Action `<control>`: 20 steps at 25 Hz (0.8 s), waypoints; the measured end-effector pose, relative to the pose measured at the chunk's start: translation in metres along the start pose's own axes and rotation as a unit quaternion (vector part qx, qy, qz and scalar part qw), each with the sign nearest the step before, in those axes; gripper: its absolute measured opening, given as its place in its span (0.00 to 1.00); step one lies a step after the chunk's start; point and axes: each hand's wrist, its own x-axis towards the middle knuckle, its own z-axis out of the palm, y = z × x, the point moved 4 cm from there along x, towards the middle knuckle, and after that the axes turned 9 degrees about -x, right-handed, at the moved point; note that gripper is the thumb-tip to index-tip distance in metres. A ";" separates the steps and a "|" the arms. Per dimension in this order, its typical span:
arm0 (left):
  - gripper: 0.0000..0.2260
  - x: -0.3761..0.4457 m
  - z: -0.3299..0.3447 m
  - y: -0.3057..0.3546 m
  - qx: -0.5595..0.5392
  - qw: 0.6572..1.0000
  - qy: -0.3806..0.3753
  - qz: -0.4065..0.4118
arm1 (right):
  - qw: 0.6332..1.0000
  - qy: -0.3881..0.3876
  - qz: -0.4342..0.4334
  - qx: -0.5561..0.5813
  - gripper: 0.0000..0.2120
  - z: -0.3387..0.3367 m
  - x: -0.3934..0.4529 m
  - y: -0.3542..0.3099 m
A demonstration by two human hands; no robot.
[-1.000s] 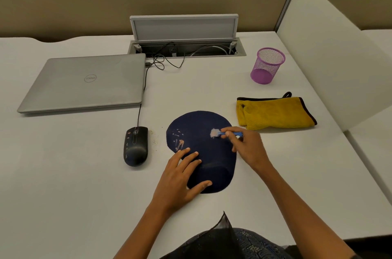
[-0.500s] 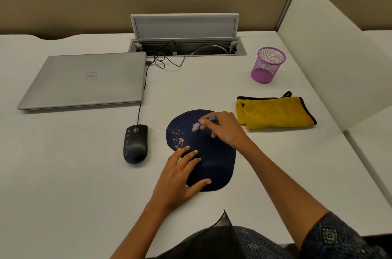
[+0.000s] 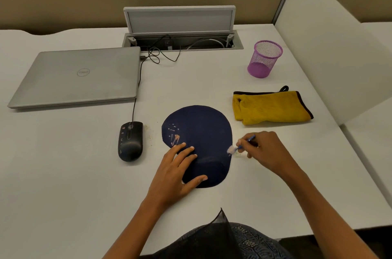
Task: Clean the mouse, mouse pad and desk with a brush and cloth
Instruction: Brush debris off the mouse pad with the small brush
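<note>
Bristles of the small blue-handled brush (image 3: 237, 148) sit at the right edge of the dark navy rounded mouse pad (image 3: 203, 131), where my right hand (image 3: 267, 150) pinches the handle, I judge to flick crumbs off onto the white worktop (image 3: 63, 173). My left hand (image 3: 176, 173) lies flat with straight fingers (image 3: 186, 159) pressing the pad's near left part, probably to stop sliding. Pinkish smears remain just beyond those fingertips.

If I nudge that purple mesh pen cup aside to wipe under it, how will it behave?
The purple mesh cup looks empty and is wire mesh, so probably light and easy to slide on the smooth desk. It stands upright, taller than its base is wide, so a push near the rim may tip it. On its side, the round wall would likely roll.
</note>
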 end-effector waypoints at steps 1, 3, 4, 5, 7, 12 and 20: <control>0.28 0.000 0.000 0.001 0.000 1.000 0.002 0.000 | 1.000 -0.004 0.000 -0.001 0.12 -0.003 -0.003 0.000; 0.28 0.000 -0.002 0.001 -0.002 1.000 0.004 -0.002 | 0.999 0.025 -0.001 0.033 0.12 -0.012 0.002 -0.004; 0.27 0.000 -0.002 0.001 -0.004 1.000 0.004 -0.002 | 0.998 0.050 -0.006 0.048 0.12 -0.016 0.007 -0.007; 0.27 0.000 -0.002 0.001 -0.004 1.000 0.003 -0.002 | 0.996 0.072 -0.014 0.046 0.12 -0.018 0.013 -0.011; 0.27 0.000 -0.001 0.001 -0.001 1.000 0.000 -0.004 | 0.996 0.083 -0.024 0.020 0.12 -0.015 0.023 -0.019; 0.27 0.000 -0.001 0.000 -0.004 1.000 -0.005 -0.009 | 0.999 0.027 -0.019 -0.022 0.13 0.006 0.018 -0.009; 0.27 0.000 -0.001 0.000 -0.002 1.000 0.005 -0.009 | 0.998 0.025 -0.033 0.049 0.11 -0.006 0.014 -0.021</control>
